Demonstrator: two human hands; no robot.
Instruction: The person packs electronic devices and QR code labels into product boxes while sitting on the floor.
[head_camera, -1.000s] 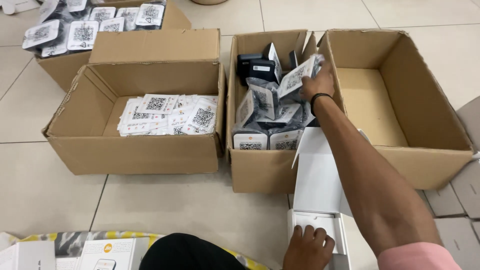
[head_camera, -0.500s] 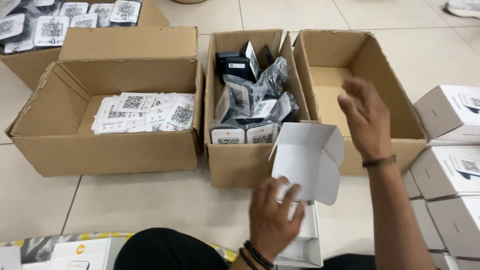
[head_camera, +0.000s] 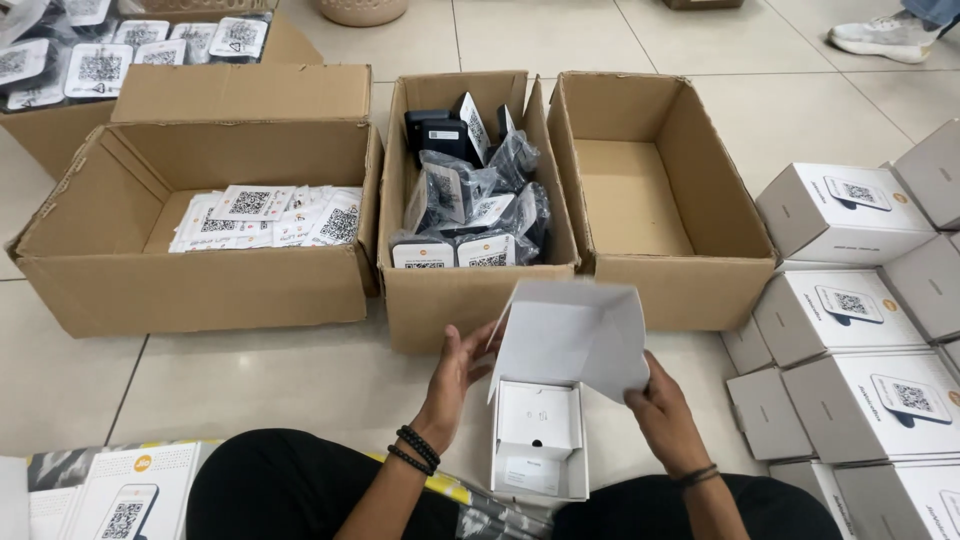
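Left hand (head_camera: 462, 362): fingers spread loosely and curled against the left edge of the raised lid; wrist wears dark bead bands.
Right hand (head_camera: 662, 408): seen from the back, closed lightly on the lid's lower right corner; fingertips hidden behind the flap.
White box (head_camera: 540, 440): stands open on the floor tiles between the person's knees, just in front of the middle carton; a white insert fills its top, and anything beneath is hidden.
Lid (head_camera: 572, 335): tilted up toward the camera, covering part of the middle carton's front wall.
Middle carton (head_camera: 450, 300): packed with dark devices in clear bags, jumbled and overlapping, so no count is possible.
Left carton (head_camera: 190, 290): holds flat white cards with square codes.
Right carton (head_camera: 680, 290): bare brown floor showing inside.
Stacked white boxes (head_camera: 850, 330): at the right, cut off by the frame edge.
Shoe (head_camera: 885, 38): another person's, top right, mostly out of view.
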